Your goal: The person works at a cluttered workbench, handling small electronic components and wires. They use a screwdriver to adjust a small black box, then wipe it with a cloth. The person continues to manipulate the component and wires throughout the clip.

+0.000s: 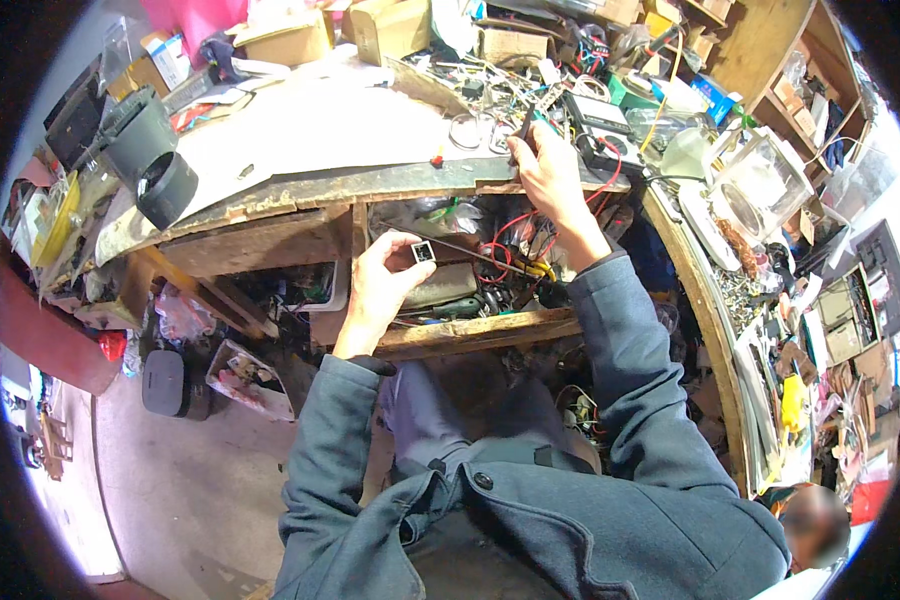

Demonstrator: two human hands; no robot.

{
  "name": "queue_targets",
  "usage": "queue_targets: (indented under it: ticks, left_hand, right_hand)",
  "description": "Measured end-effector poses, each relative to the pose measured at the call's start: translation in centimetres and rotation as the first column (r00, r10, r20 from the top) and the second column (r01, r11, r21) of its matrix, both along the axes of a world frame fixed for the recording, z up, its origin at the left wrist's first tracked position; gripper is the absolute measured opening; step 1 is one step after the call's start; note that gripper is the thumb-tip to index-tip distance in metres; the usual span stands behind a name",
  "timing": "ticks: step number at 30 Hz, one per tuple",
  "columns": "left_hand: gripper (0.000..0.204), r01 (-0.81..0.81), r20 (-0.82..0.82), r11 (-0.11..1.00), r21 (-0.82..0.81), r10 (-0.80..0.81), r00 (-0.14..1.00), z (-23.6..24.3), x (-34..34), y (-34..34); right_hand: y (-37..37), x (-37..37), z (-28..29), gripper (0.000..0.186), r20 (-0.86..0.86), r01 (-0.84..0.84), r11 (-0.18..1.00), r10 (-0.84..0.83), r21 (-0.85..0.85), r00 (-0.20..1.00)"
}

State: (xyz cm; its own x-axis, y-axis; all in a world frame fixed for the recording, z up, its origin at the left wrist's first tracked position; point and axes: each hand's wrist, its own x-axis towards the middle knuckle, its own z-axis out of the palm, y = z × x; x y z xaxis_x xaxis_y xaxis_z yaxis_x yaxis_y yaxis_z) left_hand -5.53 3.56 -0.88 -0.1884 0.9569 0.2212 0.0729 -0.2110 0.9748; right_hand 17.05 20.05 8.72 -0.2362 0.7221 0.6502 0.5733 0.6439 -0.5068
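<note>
My left hand (378,282) is raised over the open drawer (470,333), thumb and fingers pinching a small square part (423,251) with a pale rim and a dark inside. Farther forward, at the bench edge, my right hand (553,182) is closed around a slim black tool (525,127) that points up and away. Its exact kind is too small to tell. Red wires (506,232) run past my right wrist and down into the drawer, among tangled cables and a long metal rod. A small red piece (437,160) lies on the white bench top near my right hand.
A grey and black boxy device (602,122) stands right of my right hand, before a heap of tools and wires. Black bins (165,185) are at the bench's left. A cluttered side bench (715,330) runs along my right. A carton (250,380) sits on the floor.
</note>
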Motion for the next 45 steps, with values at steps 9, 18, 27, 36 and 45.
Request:
queue_targets:
  ticks: [9,18,27,36,45]
  left_hand:
    - [0.032,-0.021,-0.022,0.999,0.029,0.022,1.0,0.4,0.1,-0.2]
    - [0.035,-0.119,0.083,0.992,0.045,0.115,0.99,0.8,-0.1,-0.9]
    - [0.036,-0.229,0.176,0.972,0.052,0.217,0.96,0.8,0.5,-1.5]
    - [0.036,-0.304,0.276,0.953,0.011,0.289,0.917,0.7,0.5,-1.5]
    - [0.046,-0.341,0.297,0.938,-0.059,0.343,0.891,1.0,0.3,-1.3]
  right_hand:
    - [3.2,0.0,-0.3,0.021,0.357,0.129,0.953,-0.225,0.273,0.907]
    - [-1.3,-0.1,0.8,0.018,0.376,0.159,0.917,-0.302,0.365,0.876]
    - [-3.7,-1.1,-4.3,0.021,0.296,-0.519,0.524,0.837,-0.675,0.46]
    - [-2.1,-0.7,-7.8,0.02,0.355,-0.425,0.417,0.908,-0.803,0.222]
    - [-3.1,-0.4,-8.0,0.014,0.527,-0.204,0.559,0.828,-0.804,0.19]
